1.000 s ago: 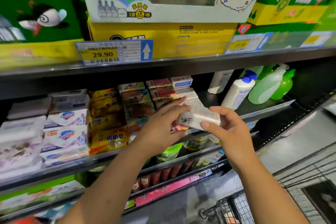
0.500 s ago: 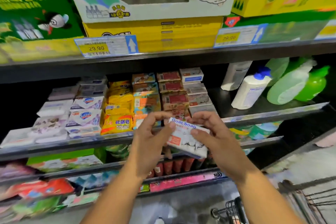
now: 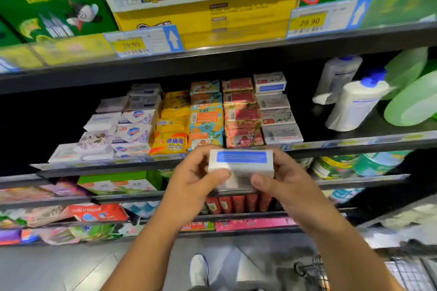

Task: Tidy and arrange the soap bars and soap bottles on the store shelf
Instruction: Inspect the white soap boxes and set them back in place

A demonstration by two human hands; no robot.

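Observation:
A white soap box point(image 3: 241, 163) with a blue label on its upper face sits between my two hands, just in front of the shelf edge. My left hand point(image 3: 194, 179) grips its left end and my right hand point(image 3: 281, 179) grips its right end. Behind it, the soap shelf point(image 3: 343, 143) carries rows of boxed soap bars: white ones point(image 3: 276, 116), red ones point(image 3: 241, 113), orange and teal ones point(image 3: 205, 120), yellow sulfur soap point(image 3: 170, 142) and white and blue packs point(image 3: 134, 130). White soap bottles point(image 3: 354, 106) with blue caps and green bottles point(image 3: 411, 99) stand at the right of the same shelf.
The shelf above holds large green, white and yellow cartons point(image 3: 203, 16) with 29.90 price tags point(image 3: 144, 41). Lower shelves point(image 3: 236, 196) hold red tubes, packets and wipes. A wire shopping cart point(image 3: 390, 269) stands at the bottom right, and my shoe point(image 3: 198, 269) shows on the grey floor.
Both hands have turned the soap box: its printed front faced me before, and the blue-labelled face is up. The box has dropped slightly and the camera has tilted down.

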